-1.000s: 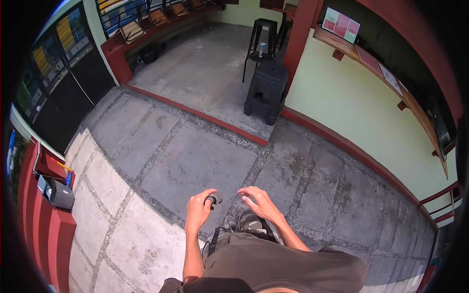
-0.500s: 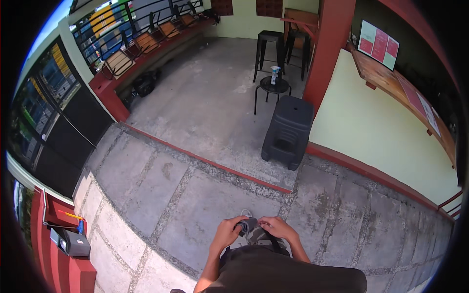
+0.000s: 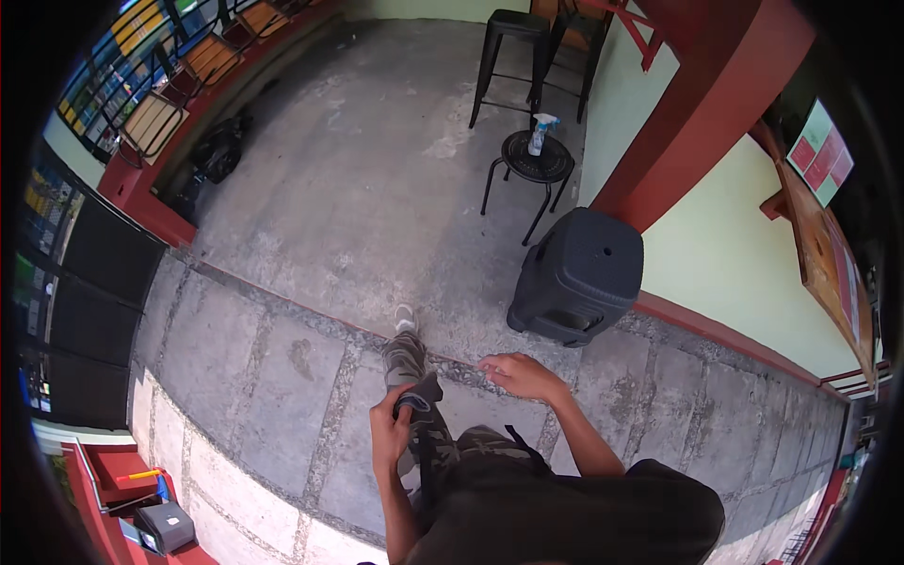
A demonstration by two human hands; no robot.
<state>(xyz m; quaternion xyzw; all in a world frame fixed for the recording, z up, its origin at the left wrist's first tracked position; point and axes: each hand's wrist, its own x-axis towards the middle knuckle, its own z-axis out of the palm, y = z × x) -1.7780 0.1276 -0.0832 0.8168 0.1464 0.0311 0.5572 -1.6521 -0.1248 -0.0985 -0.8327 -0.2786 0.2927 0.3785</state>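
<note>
My left hand (image 3: pixel 391 424) is closed around a bunched dark grey cloth (image 3: pixel 427 390), which sticks out past the thumb in front of my raised leg. My right hand (image 3: pixel 520 377) reaches forward with nothing in it, its fingers stretched out and slightly bent. Ahead of that hand stands a dark grey plastic stool (image 3: pixel 593 259). Beyond it a round black stool (image 3: pixel 537 169) carries a clear spray bottle with a blue and white head (image 3: pixel 540 135). One shoe (image 3: pixel 405 318) of mine is at the raised concrete floor, just past its edge.
A red-edged step (image 3: pixel 282 294) crosses in front of me. Tall black stools (image 3: pixel 513 56) stand at the back, by a red pillar (image 3: pixel 697 122). A wooden counter (image 3: pixel 819 264) juts out at the right. Chairs (image 3: pixel 151 122) rest on the left ledge, above a black bag (image 3: pixel 221 151).
I have stepped forward, toward the stools. My hands have come apart: the right has let go of the cloth and moved forward, while the left keeps it.
</note>
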